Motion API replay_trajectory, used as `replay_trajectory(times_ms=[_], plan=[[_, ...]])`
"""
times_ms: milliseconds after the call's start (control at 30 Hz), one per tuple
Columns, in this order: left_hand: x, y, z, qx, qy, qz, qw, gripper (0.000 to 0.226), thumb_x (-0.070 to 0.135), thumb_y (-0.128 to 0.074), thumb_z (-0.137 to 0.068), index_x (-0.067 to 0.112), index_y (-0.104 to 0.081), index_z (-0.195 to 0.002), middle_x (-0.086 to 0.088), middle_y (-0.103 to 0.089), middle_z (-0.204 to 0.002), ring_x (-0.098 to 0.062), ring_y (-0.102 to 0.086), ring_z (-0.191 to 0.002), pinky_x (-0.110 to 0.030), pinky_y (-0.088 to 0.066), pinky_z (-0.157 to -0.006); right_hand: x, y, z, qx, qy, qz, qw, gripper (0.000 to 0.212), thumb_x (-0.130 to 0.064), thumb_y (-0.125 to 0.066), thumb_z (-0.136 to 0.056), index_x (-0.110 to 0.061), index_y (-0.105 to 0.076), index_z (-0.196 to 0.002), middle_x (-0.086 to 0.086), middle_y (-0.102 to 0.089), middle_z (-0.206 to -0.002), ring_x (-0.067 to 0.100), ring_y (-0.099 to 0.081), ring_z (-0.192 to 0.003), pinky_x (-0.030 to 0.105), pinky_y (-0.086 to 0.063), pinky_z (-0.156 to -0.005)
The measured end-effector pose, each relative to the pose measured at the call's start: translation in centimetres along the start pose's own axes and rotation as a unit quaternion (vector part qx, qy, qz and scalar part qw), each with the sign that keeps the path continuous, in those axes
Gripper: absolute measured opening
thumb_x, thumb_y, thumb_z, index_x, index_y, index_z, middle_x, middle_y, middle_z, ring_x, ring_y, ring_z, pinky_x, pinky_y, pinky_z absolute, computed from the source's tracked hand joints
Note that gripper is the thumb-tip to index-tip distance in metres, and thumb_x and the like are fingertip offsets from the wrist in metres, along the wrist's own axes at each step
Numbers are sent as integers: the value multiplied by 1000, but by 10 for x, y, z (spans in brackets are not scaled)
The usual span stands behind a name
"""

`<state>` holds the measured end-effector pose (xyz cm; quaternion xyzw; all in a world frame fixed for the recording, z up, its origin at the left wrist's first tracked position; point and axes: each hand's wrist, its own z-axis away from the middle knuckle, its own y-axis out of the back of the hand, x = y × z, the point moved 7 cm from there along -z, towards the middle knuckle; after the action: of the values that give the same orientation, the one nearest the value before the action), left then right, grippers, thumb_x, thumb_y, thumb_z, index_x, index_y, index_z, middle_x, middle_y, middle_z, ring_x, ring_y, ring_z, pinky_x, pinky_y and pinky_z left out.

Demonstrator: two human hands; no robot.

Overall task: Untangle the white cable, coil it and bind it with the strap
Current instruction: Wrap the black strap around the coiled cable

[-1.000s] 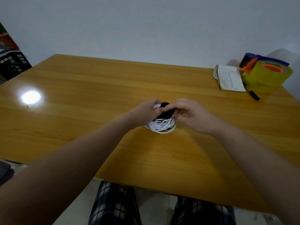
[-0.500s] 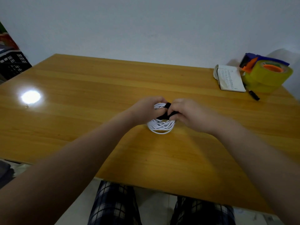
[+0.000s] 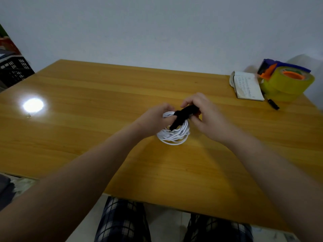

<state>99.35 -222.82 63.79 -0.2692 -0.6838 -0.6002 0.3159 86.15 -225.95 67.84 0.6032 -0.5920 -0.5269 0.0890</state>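
Coil of white cable [image 3: 174, 136] sits over the middle of the wooden surface [image 3: 104, 137]; whether its lower loops touch the wood I cannot tell. My left grip [image 3: 153, 119] is curled round the coil's left side, bunching the loops. My right grip [image 3: 208, 117] pinches the black strap [image 3: 183, 114], which slants across the coil's top. To bind well, I judge the strap should be drawn snug round every loop, then pressed closed while my left steadies the bundle.

arms: bare, no sleeves | trousers [image 3: 122, 222]: dark blue-white plaid
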Motion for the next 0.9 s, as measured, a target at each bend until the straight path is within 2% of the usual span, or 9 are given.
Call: replay_trajectory(times_ms=[67, 133, 233, 300, 433, 533, 667, 800, 900], plan=[[-1, 3, -1, -12, 4, 32, 999, 6, 18, -60, -89, 17, -62, -95, -3, -66, -89, -14, -61, -84, -38, -49, -82, 8, 0, -1, 20, -15, -22, 999, 28, 6, -57, -82, -12, -59, -104, -10, -48, -93, -4, -49, -83, 14, -41, -74], [2, 3, 3, -40, -8, 14, 999, 10, 17, -59, -90, 25, -62, -86, 4, -65, -79, -3, -60, -72, -25, -49, -71, 19, 0, 1, 16, -96, -127, 987, 22, 4, -58, -86, -12, -60, -100, -6, -55, -89, 2, -57, -71, 21, -48, -69], [-3, -1, 2, -53, -27, -74, 995, 15, 23, -60, -89, 19, -64, -103, -1, -68, -94, -12, -63, -89, -34, -51, -81, 18, 3, 2, 63, -173, -263, 947, 10, -3, -52, -92, -7, -58, -86, 4, -57, -74, 6, -55, -52, 24, -52, -55], [0, -3, 4, -44, -38, -92, 994, 21, 22, -61, -88, 17, -63, -108, -2, -68, -98, -18, -61, -92, -37, -49, -84, 17, 4, 0, 100, -203, -325, 918, 25, -14, -43, -98, -8, -59, -80, 6, -59, -76, 8, -53, -50, 24, -51, -53], [23, -11, 13, -55, -117, -108, 986, 25, 15, -58, -90, 13, -60, -116, -2, -66, -108, -14, -59, -98, -28, -43, -85, 19, -4, -12, 68, -249, -394, 882, 48, -37, -30, -100, -4, -63, -93, 9, -63, -87, 13, -48, -49, 26, -47, -51], [38, -18, 25, -66, -195, -148, 967, 25, 16, -54, -93, 10, -57, -117, -5, -63, -114, -19, -57, -104, -23, -39, -82, 26, 2, -24, 94, -266, -383, 880, 59, -47, -22, -98, -10, -65, -83, 4, -60, -73, 14, -41, -46, 25, -32, -39], [53, -24, 39, -60, -209, -75, 973, 35, 18, -51, -95, 7, -42, -128, -6, -54, -128, -8, -46, -116, -7, -32, -88, 53, -4, -23, 129, -381, -323, 857, 68, -59, -18, -94, -13, -50, -56, 4, -55, -57, 18, -41, -47, 26, -29, -44], [51, -29, 35, -100, -176, -77, 976, 57, 34, -56, -91, 17, -33, -141, 2, -43, -141, -1, -36, -124, 2, -23, -92, 64, -18, -19, 39, -441, -183, 878, 70, -63, -18, -93, -11, -45, -55, 3, -46, -53, 20, -42, -47, 26, -33, -47], [41, -23, 25, -52, -158, -86, 982, 50, 30, -64, -87, 15, -47, -132, 2, -55, -126, 1, -45, -109, -2, -31, -85, 65, -27, -12, -16, -471, -231, 851, 64, -66, -28, -90, -12, -46, -60, 1, -41, -47, 14, -36, -39, 22, -27, -41]])
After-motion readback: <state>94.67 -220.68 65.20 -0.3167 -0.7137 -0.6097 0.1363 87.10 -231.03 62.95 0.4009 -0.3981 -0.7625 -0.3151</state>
